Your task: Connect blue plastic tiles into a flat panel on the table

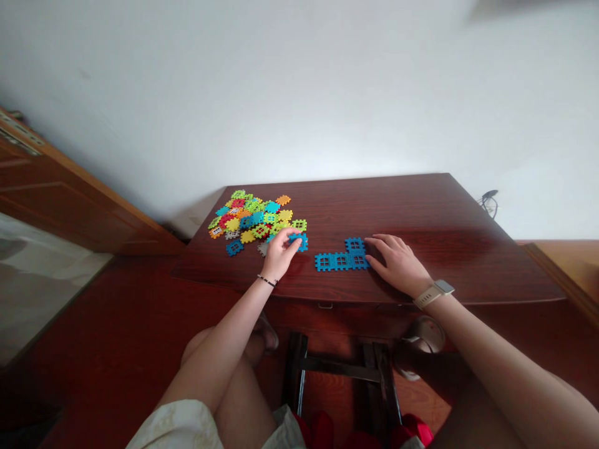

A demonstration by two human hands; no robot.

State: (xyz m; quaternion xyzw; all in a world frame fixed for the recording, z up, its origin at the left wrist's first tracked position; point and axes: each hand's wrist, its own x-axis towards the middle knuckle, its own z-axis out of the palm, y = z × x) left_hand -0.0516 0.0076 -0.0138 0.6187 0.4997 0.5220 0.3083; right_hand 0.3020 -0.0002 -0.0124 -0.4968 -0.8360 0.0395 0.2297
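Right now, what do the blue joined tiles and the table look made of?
Blue joined tiles: likely moulded plastic, judging by saturated even colour, notched edges and window cutouts. Table: dark reddish wood or wood-look veneer, semi-gloss; faint grain and soft wall reflection show.

A dark wooden table (421,212) stands against a white wall. Near its far left corner lies a heap of coloured blocks (255,218), flat notched squares in green, yellow, orange, red and blue. The left hand (279,252) reaches to the heap's near edge, its fingers closed around a blue block (299,240). Near the table's front edge, about the middle, lies a blue joined piece (341,257), an L of linked squares. The right hand (397,262), a watch (435,292) on its wrist, rests flat, its fingertips touching that piece's right end.
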